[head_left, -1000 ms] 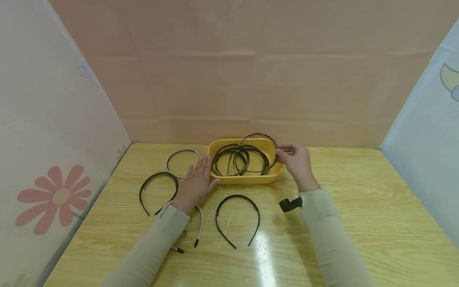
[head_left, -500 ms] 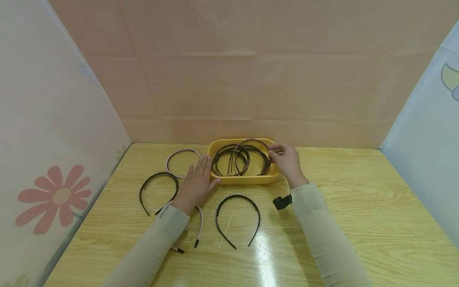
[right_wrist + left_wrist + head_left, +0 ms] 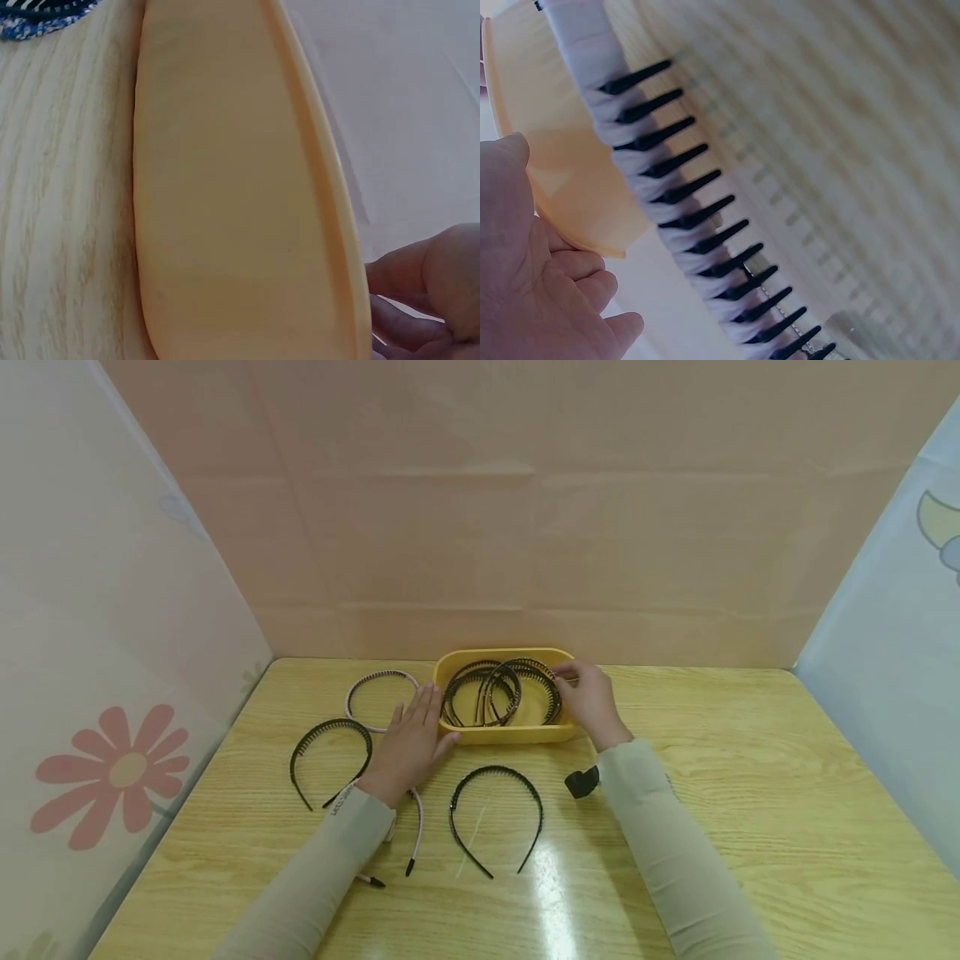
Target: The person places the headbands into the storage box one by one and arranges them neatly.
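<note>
Near the back of the table stands a yellow plastic box [image 3: 517, 737] holding several dark toothed headbands [image 3: 480, 667]. My left hand [image 3: 408, 743] lies with extended fingers against the box's left end; the left wrist view has its fingertips along the orange-looking rim [image 3: 619, 253]. At the right end, my right hand [image 3: 588, 697] reaches over the rim and pinches the side of a dark headband [image 3: 525, 660] that is down among the others. Its fingertips are hidden behind the wall in the right wrist view. A pink headband [image 3: 660, 195] with black teeth crosses the left wrist view.
Left of the box lie a pink headband [image 3: 382, 673] and a black one [image 3: 333, 723]. Another pink headband [image 3: 420, 827] is partly under my left forearm. In front of the box rests a black headband [image 3: 497, 769]. A brown backdrop [image 3: 525, 552] rises behind the table.
My right hand has moved left and inward over the box's right end, lowering the dark headband from above the rim into the box. The left hand has stayed put.
</note>
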Action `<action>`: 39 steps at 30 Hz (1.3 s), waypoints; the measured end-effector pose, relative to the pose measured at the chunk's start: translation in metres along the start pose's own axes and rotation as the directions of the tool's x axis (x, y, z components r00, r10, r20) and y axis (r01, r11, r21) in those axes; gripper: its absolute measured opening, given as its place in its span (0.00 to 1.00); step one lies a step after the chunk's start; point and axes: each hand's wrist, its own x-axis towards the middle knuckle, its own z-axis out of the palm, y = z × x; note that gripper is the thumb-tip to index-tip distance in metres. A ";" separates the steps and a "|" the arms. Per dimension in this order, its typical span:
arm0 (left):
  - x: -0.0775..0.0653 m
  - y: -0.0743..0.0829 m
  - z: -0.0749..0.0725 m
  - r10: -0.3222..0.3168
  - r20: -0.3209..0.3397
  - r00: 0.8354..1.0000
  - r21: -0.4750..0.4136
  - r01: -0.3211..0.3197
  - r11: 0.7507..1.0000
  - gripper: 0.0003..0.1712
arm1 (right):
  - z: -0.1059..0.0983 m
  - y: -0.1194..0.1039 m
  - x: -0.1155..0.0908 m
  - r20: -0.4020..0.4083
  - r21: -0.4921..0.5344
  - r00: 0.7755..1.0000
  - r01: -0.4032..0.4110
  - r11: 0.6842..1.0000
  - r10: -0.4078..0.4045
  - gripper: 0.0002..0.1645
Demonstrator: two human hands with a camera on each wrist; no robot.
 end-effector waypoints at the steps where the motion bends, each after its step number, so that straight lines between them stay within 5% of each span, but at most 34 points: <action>1: 0.000 0.000 0.000 0.001 -0.003 1.000 -0.001 -0.001 1.000 0.47 | 0.001 0.000 0.000 0.002 -0.009 1.000 0.002 1.000 -0.002 0.16; 23: 0.001 0.002 0.002 0.002 -0.003 1.000 -0.003 -0.002 1.000 0.47 | -0.005 -0.009 -0.026 -0.038 0.081 0.995 0.093 0.992 -0.090 0.15; 30: 0.001 0.002 0.000 -0.005 0.020 1.000 -0.006 0.005 1.000 0.47 | -0.009 -0.018 -0.043 0.082 0.090 0.987 0.129 0.988 -0.137 0.11; 39: 0.001 -0.001 0.004 -0.002 0.002 1.000 -0.003 0.002 1.000 0.47 | -0.008 -0.028 -0.061 0.260 0.005 0.946 0.201 0.980 -0.195 0.08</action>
